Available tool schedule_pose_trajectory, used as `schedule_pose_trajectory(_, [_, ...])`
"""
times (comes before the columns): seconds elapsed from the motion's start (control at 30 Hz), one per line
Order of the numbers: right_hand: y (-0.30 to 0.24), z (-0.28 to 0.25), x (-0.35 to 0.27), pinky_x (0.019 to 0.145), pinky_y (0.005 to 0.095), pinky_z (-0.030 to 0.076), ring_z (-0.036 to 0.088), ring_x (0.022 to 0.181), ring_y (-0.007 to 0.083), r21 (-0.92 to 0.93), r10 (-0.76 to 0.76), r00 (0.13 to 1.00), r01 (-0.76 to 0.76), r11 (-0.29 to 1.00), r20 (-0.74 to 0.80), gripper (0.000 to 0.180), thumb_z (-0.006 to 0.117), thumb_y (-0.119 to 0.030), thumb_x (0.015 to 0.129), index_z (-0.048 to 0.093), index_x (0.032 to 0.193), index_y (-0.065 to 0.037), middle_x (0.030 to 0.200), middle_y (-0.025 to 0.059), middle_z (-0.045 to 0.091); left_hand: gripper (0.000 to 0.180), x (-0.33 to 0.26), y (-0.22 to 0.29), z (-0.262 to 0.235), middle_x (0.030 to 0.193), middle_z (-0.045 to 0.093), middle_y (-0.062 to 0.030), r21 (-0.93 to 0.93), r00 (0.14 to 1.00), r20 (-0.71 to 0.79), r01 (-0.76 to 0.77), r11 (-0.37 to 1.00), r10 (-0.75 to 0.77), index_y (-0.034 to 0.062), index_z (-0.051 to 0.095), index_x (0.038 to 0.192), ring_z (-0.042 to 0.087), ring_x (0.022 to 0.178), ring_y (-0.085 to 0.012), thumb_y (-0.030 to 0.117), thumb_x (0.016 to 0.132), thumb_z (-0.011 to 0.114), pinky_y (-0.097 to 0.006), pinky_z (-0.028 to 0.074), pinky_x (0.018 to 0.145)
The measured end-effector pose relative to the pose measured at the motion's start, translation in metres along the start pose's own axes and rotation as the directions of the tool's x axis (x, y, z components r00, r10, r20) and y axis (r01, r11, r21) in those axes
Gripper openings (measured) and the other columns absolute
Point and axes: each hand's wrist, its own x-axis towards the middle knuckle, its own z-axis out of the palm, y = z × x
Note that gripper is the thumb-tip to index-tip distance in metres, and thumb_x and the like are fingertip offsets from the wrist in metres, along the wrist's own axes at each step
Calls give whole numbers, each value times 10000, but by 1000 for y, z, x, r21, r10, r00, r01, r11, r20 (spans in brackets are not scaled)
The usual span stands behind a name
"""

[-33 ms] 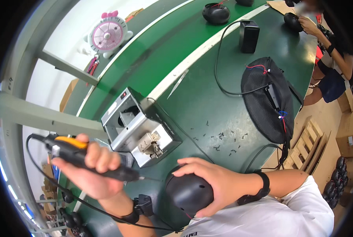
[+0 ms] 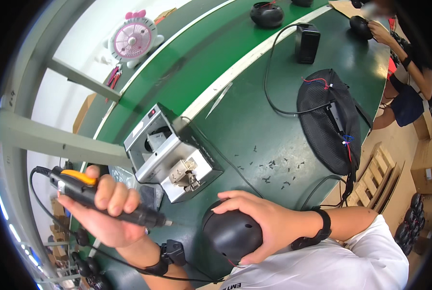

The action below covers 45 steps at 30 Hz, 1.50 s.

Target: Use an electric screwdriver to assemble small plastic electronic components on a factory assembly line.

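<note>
Grips a black screwdriver with an orange lever in the left hand, with fingers closed around its body, above the near left part of the dark green tabletop. Holds it on a slant, with its long axis running from upper left to lower right. Points the nose rightward and slightly down toward a rounded black shell. Cannot tell where the blurred bit ends, nor whether it touches the shell. Clasps the shell in the right hand with bent, spread fingers, turning its domed side upward.

Tilts the screwdriver a touch more steeply than in the earlier frame, with the left hand slightly further left. Shows the bit as a faint blur now, against a thin dark line then. Keeps the shell in the same place.

Hides the shell's right side behind the right hand. Trails a cord from the screwdriver's rear, down past the left forearm. Has a metal box just beyond the left hand, scattered screws beyond the shell, and a black mesh cover farther right.
</note>
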Motion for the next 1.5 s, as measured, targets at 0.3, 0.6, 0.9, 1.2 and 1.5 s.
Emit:
schedule_pose_trajectory(0.3, [-2,0,10,1128,472,383,396,1421,380,-7,16,1000,-16,1000,-10,961,920,-293,611,448,1422,-83,1403,151,508,607,-25,-13,-6,694,469,48,-175,986,55,167,970,-160,81,504,1150,453,555,-88,665,1019,400,-307,405,542])
schedule_pose_trajectory(0.6, [-12,14,12,1114,470,397,429,1388,381,-89,94,994,-100,991,-64,937,927,-300,604,480,1394,-68,1366,153,538,740,-43,-40,13,549,376,77,-109,972,-96,205,973,-215,114,509,903,320,385,-74,834,919,341,-272,283,367])
schedule_pose_trajectory(0.9, [-18,11,18,1089,455,432,451,1388,365,-137,79,995,-71,988,54,890,936,-310,586,547,1350,-70,1360,185,540,930,-61,-51,-13,498,442,35,-507,934,355,236,829,-49,77,548,790,407,364,-119,985,742,354,-290,364,386])
schedule_pose_trajectory(1.2, [-17,-17,32,1173,427,321,384,1449,328,35,88,927,-108,994,364,1030,983,-240,598,420,1442,-62,1571,244,337,1066,-87,-24,-1,588,520,7,-493,903,350,-49,869,249,1,634,899,480,481,-146,1001,745,297,-307,397,529])
schedule_pose_trajectory(1.5, [-70,-37,36,1137,467,370,454,1387,396,-470,396,914,-315,824,82,907,844,-379,772,412,1479,-9,1494,223,464,533,-116,22,-98,982,702,-119,961,832,-117,232,148,-543,13,628,1236,680,868,-239,443,931,711,-343,539,797])
